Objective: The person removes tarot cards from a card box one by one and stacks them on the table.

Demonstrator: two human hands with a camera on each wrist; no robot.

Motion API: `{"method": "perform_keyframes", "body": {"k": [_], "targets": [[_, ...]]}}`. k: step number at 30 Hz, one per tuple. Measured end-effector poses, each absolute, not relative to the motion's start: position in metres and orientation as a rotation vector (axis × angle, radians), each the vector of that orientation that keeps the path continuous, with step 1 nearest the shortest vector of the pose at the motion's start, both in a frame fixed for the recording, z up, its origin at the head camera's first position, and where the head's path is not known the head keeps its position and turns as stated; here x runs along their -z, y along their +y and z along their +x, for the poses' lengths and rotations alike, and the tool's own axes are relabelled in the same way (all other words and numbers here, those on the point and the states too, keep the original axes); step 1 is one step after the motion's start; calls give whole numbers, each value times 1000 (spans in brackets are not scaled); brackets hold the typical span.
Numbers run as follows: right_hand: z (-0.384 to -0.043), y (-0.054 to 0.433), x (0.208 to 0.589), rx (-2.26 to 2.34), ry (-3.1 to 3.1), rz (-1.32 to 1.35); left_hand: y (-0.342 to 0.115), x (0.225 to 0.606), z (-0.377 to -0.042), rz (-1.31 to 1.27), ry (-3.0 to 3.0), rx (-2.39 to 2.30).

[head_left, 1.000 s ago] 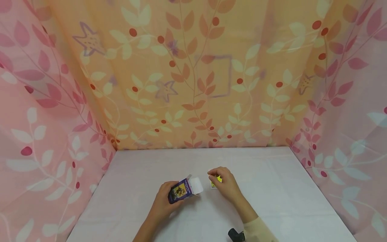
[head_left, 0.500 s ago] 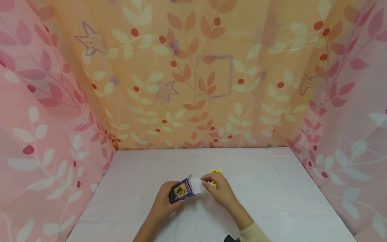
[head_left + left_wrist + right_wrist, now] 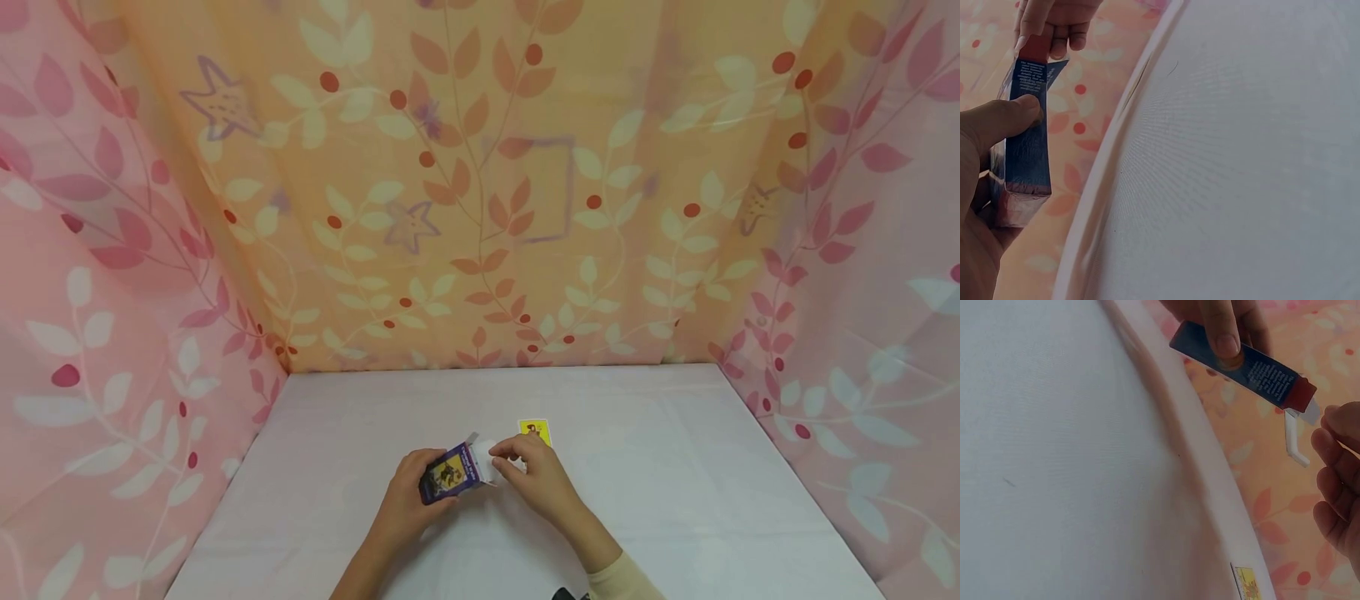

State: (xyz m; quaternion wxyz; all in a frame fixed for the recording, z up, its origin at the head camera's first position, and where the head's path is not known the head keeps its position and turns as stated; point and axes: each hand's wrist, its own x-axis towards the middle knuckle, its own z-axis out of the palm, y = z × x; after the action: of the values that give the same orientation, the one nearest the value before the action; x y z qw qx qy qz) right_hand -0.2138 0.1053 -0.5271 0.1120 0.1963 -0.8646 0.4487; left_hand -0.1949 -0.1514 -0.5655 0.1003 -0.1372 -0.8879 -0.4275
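Note:
My left hand grips a small dark-blue and purple card box with a yellow picture on its front. In the left wrist view, the thumb lies along the box's narrow printed side. The box tilts, its opened end to the right, with a white flap sticking out. My right hand pinches at that flap's outer edge, thumb and index finger together. In the right wrist view, another small white side flap hangs from the end. Behind my right hand lies a yellow card, its lower part hidden.
The table has a white cloth over it. Patterned curtains enclose its back and both sides. A small black object shows at the bottom edge, beside the right sleeve.
My right hand has moved left, from over the yellow card to the box's white flap, uncovering the card's upper part. The left hand and box have stayed nearly still.

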Motion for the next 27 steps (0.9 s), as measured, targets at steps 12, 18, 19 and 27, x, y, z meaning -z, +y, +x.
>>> {"method": "perform_keyframes", "body": {"k": [12, 18, 19, 27], "targets": [[-215, 106, 530, -1288, -2513, 630, -147, 559, -200, -416, -2636, 1282], [-217, 108, 531, -1320, -2564, 589, -142, 556, -202, -447, -2623, 1268], [-217, 108, 531, -1330, -2571, 577, -141, 556, -203, -453, -2624, 1261], [-219, 110, 532, -1323, -2579, 502, -131, 552, -208, -462, -2621, 1275]]}}
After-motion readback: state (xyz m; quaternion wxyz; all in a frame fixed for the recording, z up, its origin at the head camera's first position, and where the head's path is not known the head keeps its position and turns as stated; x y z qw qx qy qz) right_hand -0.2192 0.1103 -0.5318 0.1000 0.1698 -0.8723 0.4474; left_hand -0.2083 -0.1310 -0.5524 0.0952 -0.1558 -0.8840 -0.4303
